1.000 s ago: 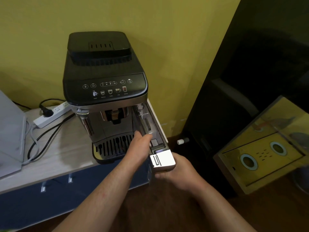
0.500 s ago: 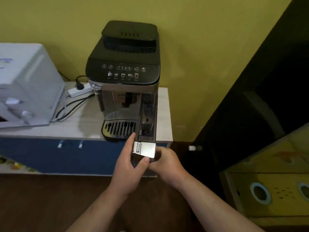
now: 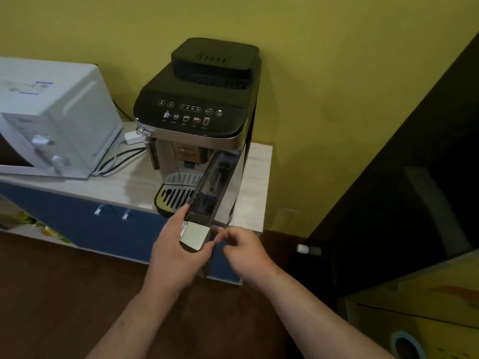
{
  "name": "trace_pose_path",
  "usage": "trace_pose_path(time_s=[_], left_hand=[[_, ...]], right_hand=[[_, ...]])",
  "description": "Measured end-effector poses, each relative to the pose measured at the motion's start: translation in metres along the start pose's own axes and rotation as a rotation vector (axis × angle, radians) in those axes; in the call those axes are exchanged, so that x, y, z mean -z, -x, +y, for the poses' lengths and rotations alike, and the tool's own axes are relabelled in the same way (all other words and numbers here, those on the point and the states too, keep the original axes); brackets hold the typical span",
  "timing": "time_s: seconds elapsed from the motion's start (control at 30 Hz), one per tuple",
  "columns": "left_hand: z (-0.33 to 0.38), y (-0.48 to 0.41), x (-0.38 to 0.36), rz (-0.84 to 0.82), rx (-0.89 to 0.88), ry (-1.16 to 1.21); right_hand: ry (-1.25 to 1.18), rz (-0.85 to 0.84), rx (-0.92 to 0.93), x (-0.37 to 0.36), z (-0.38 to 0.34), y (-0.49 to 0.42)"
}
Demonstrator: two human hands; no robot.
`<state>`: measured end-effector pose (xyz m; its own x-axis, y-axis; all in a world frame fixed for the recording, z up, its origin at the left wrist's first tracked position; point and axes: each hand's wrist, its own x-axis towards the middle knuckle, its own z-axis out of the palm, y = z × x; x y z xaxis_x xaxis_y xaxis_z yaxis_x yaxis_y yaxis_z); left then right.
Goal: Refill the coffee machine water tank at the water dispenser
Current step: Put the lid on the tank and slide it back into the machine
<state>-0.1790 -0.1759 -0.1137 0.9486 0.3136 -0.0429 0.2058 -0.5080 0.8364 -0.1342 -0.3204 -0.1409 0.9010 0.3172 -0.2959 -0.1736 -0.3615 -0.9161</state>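
Two hands at the half-drawn water tank [image 3: 207,200]: left hand [image 3: 178,251] grasping its front, right hand [image 3: 243,248] curled loosely beside, grip on nothing

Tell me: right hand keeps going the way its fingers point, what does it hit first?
Likely the water tank. The right hand sits just right of the tank's silver front, fingers curled and aimed left at it, with the left hand gripping the opposite side. Depth is unclear; the fingertips may already touch.

No wording is legible; the black-topped silver coffee machine [image 3: 197,130] carries only white drink icons, and its front badge is blurred.
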Motion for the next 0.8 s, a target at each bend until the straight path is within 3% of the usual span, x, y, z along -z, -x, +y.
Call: trace_pose_path(time_s=[0.1,0.33,0.5,0.8], left_hand=[[0.001,-0.008,-0.004,0.013,0.012,0.011],[-0.003,-0.020,-0.020,0.059,0.005,0.063],[-0.005,-0.016,-0.022,0.091,-0.014,0.036],[0.001,-0.018,-0.033,0.117,-0.042,0.015]], right_hand=[[-0.095,0.101,-0.053,0.018,0.002,-0.032],[-0.418,0.080,-0.268,0.041,0.001,-0.143],[-0.542,0.175,-0.410,0.035,0.010,-0.194],[-0.677,0.239,-0.350,0.033,0.009,-0.212]])
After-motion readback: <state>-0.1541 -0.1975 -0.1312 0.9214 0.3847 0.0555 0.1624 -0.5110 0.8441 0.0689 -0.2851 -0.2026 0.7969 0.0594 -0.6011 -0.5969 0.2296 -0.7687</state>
